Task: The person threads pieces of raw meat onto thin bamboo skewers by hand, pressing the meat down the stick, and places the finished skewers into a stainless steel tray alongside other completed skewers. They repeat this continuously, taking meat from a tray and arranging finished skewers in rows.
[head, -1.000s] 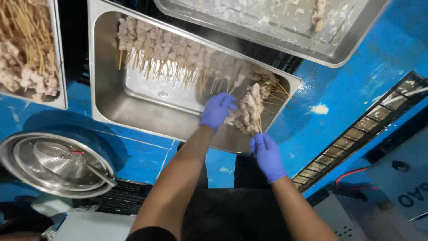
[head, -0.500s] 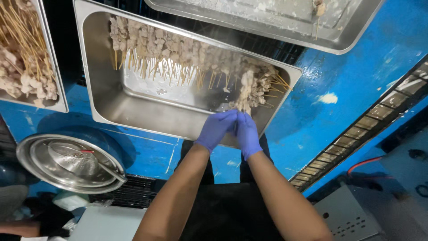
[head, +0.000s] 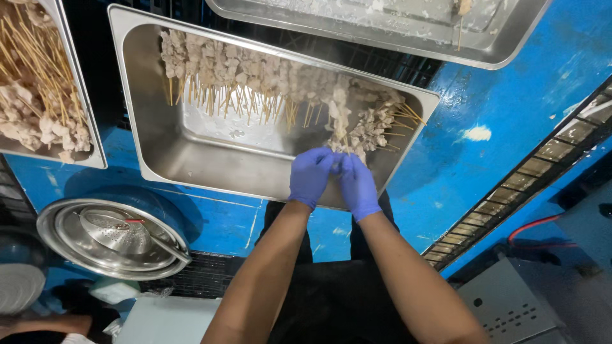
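Both of my hands wear blue gloves and meet over the near rim of a large steel tray (head: 191,165). My left hand (head: 310,175) and my right hand (head: 357,186) touch fingertip to fingertip, pinching the lower end of a meat skewer (head: 339,118) that points away from me. It lies against a loose pile of meat skewers (head: 376,124) at the tray's right end. A long row of finished skewers (head: 242,70) lines the tray's far side, sticks pointing toward me.
A second steel tray (head: 38,102) full of skewers sits at the left and a third tray (head: 497,44) at the top. A round steel bowl with a strainer (head: 111,237) lies at lower left. The floor is blue, with a metal grate (head: 529,185) at right.
My right hand has moved up from beside the tray to meet my left hand. My left hand has drawn back from the skewer pile to the tray's near edge.
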The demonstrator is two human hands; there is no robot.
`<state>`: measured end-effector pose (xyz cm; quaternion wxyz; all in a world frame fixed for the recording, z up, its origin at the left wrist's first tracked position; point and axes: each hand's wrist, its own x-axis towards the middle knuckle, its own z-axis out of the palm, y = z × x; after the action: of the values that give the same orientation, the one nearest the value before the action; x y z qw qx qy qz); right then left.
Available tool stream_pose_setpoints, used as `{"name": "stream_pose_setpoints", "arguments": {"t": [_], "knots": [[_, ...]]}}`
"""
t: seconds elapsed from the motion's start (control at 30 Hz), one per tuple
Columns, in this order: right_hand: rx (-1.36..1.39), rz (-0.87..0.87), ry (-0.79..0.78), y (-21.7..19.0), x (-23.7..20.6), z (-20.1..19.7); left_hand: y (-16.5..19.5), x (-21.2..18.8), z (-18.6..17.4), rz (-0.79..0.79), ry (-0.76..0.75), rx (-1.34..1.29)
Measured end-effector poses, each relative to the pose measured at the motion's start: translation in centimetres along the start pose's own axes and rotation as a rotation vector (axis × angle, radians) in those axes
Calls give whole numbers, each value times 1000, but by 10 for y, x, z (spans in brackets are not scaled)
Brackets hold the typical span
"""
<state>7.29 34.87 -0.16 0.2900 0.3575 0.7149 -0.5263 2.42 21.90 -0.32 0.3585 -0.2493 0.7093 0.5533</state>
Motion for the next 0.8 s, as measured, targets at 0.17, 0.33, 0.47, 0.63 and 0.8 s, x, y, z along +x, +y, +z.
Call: {"name": "stream_pose_setpoints", "arguments": {"t": [0.17,0.33,0.47,0.63,0.8], "knots": [[441,69,-53,-7,-9,-12,-4,-2,0,91,155,108],[433,69,-105,-10,-21,-29,-12,15,9,107,195,199],[465,28,-34,-17,-30,-47,-8,32,10,109,221,271],[422,0,-61,-19,-44,-71,8,46,-4,22,137,313],[490,41,-90,-3,-51,-64,19,64,12,-11,85,169]]}}
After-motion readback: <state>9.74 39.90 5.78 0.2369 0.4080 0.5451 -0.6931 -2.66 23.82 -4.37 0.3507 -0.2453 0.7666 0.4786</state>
